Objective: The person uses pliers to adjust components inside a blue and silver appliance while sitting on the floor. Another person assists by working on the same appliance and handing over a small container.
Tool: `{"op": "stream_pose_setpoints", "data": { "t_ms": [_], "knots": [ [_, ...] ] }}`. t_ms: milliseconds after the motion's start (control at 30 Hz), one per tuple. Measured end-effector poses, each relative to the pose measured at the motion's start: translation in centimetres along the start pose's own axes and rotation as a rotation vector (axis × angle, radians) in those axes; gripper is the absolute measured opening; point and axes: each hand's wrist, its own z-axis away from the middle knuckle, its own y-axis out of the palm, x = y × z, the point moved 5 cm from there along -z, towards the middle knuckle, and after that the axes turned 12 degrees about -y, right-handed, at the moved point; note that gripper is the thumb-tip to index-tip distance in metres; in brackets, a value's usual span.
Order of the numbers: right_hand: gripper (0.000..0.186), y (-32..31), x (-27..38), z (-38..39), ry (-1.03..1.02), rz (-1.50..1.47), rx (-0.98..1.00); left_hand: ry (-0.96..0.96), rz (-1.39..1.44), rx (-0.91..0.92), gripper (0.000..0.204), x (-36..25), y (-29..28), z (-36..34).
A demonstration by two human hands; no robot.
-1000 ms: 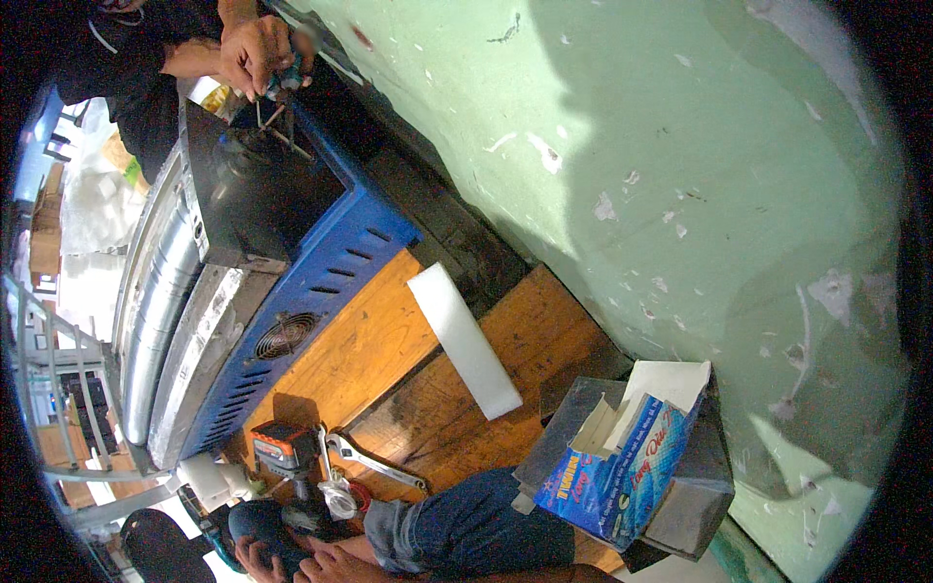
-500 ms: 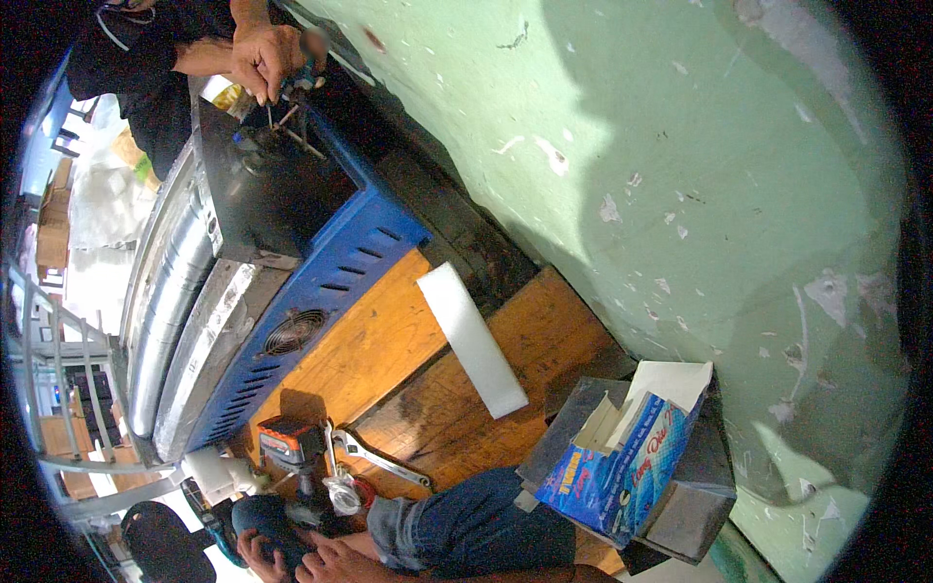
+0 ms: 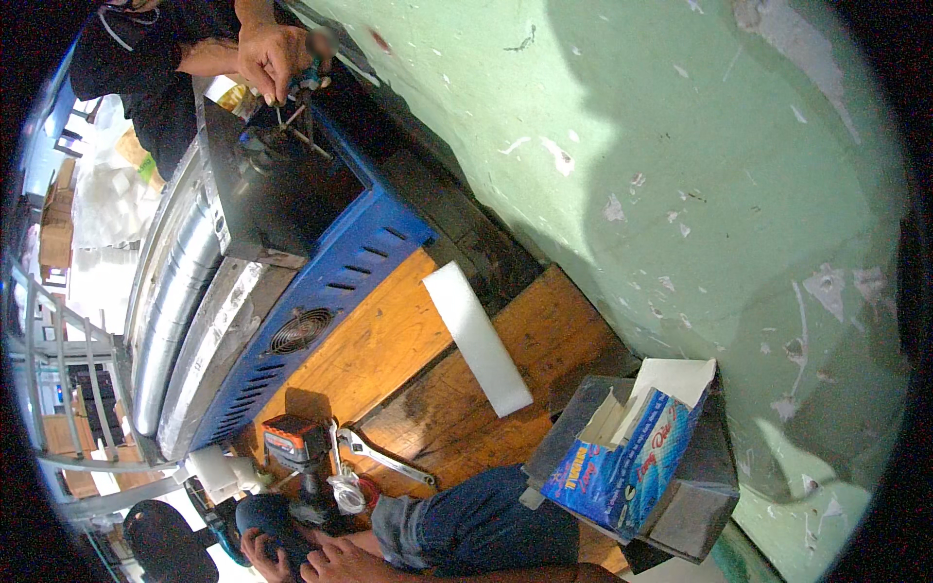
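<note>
My left hand (image 3: 262, 554) rests near the dark blue denim knee (image 3: 260, 515) at the bottom edge, holding nothing, fingers spread. Beside it lies my right hand (image 3: 335, 564), also without anything in it, its fingers loosely stretched. Just beyond stands a cordless drill (image 3: 309, 476) with an orange and black battery. An adjustable wrench (image 3: 384, 459) lies on the wooden boards next to it. At the top, another person's hand (image 3: 272, 60) pinches a thin rod at the open end of a blue machine (image 3: 364, 228); crossed metal bars (image 3: 306, 136) show there.
A silver roller (image 3: 180, 311) runs along the machine. A white foam strip (image 3: 476, 340) lies on the wooden boards (image 3: 544, 330). To the right, a blue printed box (image 3: 622, 466) sits on a dark grey box (image 3: 690, 510) by the green wall (image 3: 680, 194). Metal railings (image 3: 73, 321) stand left.
The whole view has shifted slightly. The other person's hand stays at the machine's end, and my hands have barely moved.
</note>
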Motion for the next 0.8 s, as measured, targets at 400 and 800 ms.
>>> {"op": "stream_pose_setpoints", "data": {
  "t_ms": [400, 800],
  "knots": [
    [0.024, 0.9, 0.0, -0.2, 0.018, -0.03, -0.019, -0.051, -0.237, 0.024, 0.088, -1.6, -0.6, -0.1],
    [0.024, 0.3, -0.1, 0.0, 0.022, -0.032, -0.006, -0.003, -0.073, -0.019, 0.067, -5.2, -1.8, -0.2]
  ]
}}
